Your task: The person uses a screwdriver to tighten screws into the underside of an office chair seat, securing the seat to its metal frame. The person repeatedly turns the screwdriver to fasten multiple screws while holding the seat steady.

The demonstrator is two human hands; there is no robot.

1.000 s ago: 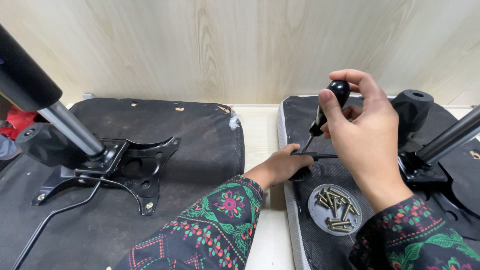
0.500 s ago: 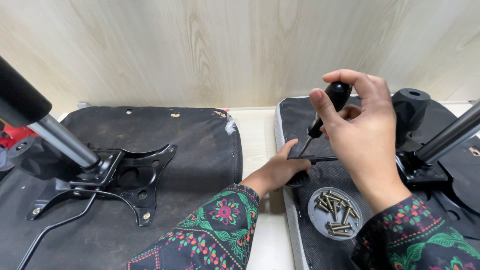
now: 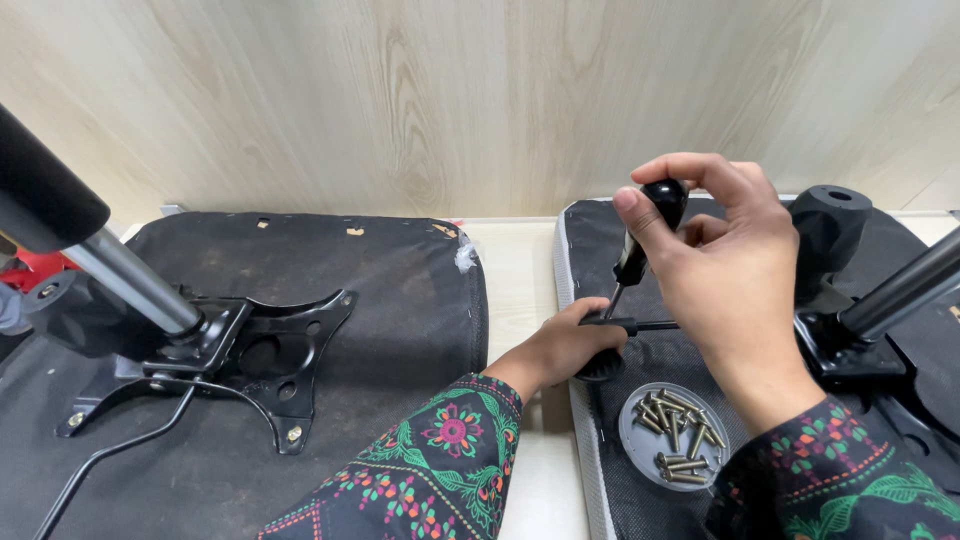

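Right hand [image 3: 725, 290] pinches the black screwdriver [image 3: 645, 235] handle upright, tip down on the seat base [image 3: 620, 500]; left hand [image 3: 565, 350] grips a lever [image 3: 640, 324] steady beside it, screw dish [image 3: 675, 436] close for reach.

1 head-worn view, steeply downward and close, toward the wood-panel wall [image 3: 450, 90].

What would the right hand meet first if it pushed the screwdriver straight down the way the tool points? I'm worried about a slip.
Probably the black lever pinned by the left hand, then the seat underside; depth is unclear. The right hand grips the screwdriver.
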